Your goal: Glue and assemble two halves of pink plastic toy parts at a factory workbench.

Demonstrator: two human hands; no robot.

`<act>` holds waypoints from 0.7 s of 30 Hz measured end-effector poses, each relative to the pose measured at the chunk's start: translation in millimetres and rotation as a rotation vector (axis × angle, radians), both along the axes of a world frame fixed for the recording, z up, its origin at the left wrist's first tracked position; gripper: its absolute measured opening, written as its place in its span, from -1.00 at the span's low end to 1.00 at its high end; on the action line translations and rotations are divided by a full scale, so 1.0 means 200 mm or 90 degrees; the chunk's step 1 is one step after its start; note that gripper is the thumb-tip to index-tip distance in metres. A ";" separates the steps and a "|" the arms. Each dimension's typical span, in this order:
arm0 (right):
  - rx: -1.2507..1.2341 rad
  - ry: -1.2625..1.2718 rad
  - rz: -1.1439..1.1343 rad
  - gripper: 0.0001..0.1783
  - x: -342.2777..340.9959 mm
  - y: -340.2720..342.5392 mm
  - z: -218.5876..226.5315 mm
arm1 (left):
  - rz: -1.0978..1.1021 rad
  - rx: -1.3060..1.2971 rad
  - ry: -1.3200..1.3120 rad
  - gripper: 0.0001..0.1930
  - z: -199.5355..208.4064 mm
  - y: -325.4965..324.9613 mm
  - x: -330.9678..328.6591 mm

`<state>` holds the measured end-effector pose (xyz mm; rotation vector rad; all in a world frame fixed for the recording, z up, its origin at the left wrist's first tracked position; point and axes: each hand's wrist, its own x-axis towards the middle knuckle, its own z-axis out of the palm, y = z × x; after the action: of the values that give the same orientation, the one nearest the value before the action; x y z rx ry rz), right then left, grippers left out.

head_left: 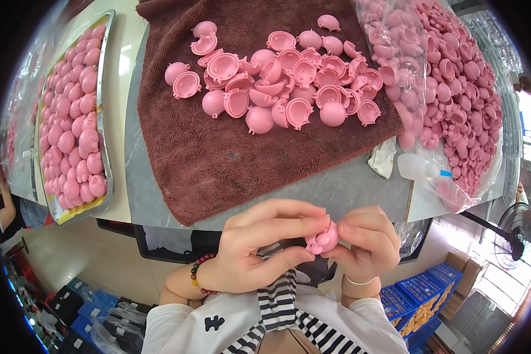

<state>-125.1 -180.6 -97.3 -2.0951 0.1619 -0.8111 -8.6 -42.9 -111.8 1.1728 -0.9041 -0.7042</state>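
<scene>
Between my two hands, just off the table's front edge, is a small round pink plastic piece [323, 239] with little knobs on it. My left hand [265, 242] pinches it from the left with thumb and fingers. From the right, the thumb and fingers of my right hand [366, 242] grip the same piece. My fingertips hide part of its sides. Beyond my hands, loose pink half-shells [298, 112] lie in a pile on a brown towel [230, 171]. Some show their hollow insides, others their domed backs.
A metal tray [108, 71] of rounded pink pieces stands at the left. Far right, a large clear bag [419, 76] holds many pink shells. A translucent squeeze bottle [416, 167] and a white cloth [383, 158] lie beside the towel. Blue crates [422, 295] and a fan [516, 236] are lower right.
</scene>
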 end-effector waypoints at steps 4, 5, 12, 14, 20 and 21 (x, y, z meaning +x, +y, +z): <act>-0.029 -0.036 0.001 -0.58 -0.01 0.03 -0.02 | 0.034 -0.029 0.061 -0.52 0.02 -0.01 -0.02; -0.029 -0.036 0.001 -0.58 -0.02 0.04 -0.02 | 0.035 -0.028 0.061 -0.52 0.01 -0.01 -0.02; -0.024 -0.056 0.028 -0.62 -0.04 0.07 0.00 | 0.080 -0.046 -0.165 -0.50 -0.01 -0.02 0.01; -0.044 -0.050 0.025 -0.62 -0.04 0.07 0.00 | 0.077 -0.047 -0.199 -0.52 0.01 -0.02 0.01; -0.045 -0.068 0.022 -0.63 -0.03 0.08 0.02 | 0.110 -0.073 -0.213 -0.61 0.03 -0.02 0.00; -0.045 -0.068 0.021 -0.63 -0.03 0.08 0.02 | 0.110 -0.072 -0.225 -0.62 0.03 -0.02 0.00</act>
<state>-130.8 -163.9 -93.0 -2.1097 0.0418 -0.9178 -8.4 -46.7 -105.8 1.2782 -1.1054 -0.3061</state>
